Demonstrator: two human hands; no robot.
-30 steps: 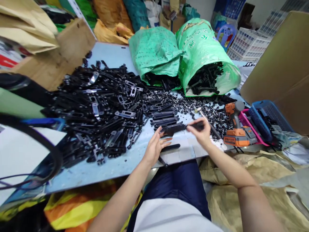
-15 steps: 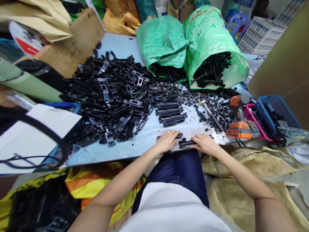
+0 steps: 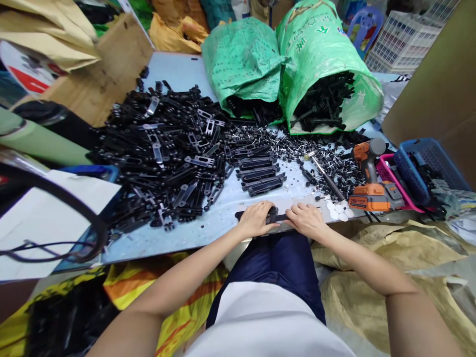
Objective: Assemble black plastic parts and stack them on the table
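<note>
At the near edge of the surface [image 3: 193, 232], left of the drill [image 3: 368, 181], your hands meet over a black strip [image 3: 275, 216]. Your left hand [image 3: 256, 219] is clenched on its middle, fingers curled over a raised block. Your right hand [image 3: 307, 219] lies palm down on the end nearer the drill, fingers flat, gripping nothing. The strip lies flat, its other end poking out left of your left hand. Left of the drill and farther back sits a neat stack [image 3: 260, 177] of like strips, and farther left a big pile [image 3: 163, 148]. Just left of the drill lie white discs [image 3: 340, 212] and a screwdriver [image 3: 324, 174]. Behind the drill gape two green bags [image 3: 320, 59].
</note>
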